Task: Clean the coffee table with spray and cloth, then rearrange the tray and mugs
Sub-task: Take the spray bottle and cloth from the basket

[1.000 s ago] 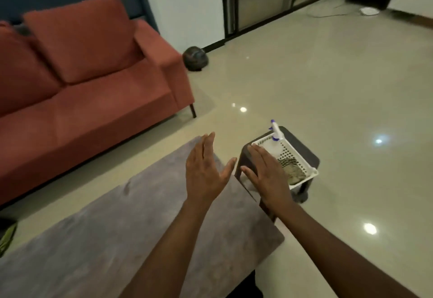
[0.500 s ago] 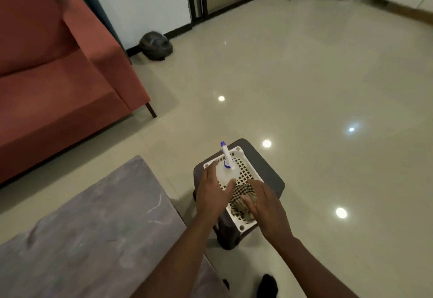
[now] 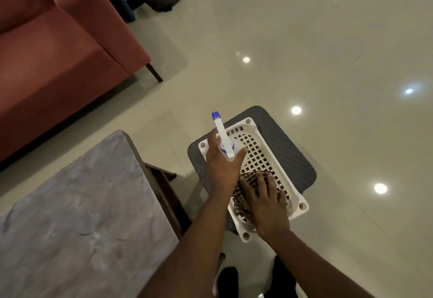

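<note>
Nearest you, the marbled desk point(image 3: 77, 215) sits at your left with no mugs or tray in view on the part you can see, and it has not been wiped yet. A second ago both your hands hovered spread over its corner; now they have dropped into the white basket point(image 3: 302, 204) on the dark stool point(image 3: 293, 157) just beside the desk. Your right hand point(image 3: 264, 201) lies on the checked cloth point(image 3: 241, 194) at the basket's near end, fingers bent down over it; whether they have closed on it, you cannot tell from here. Your left hand point(image 3: 222, 164) is wrapped round the neck of the spray bottle point(image 3: 221, 133), which stands upright at the far end. So you seem to be gathering both tools; lifting them across to the desk looks like the next step. Beyond, the red sofa point(image 3: 58, 51) stands on the tiled floor point(image 3: 304, 40).
</note>
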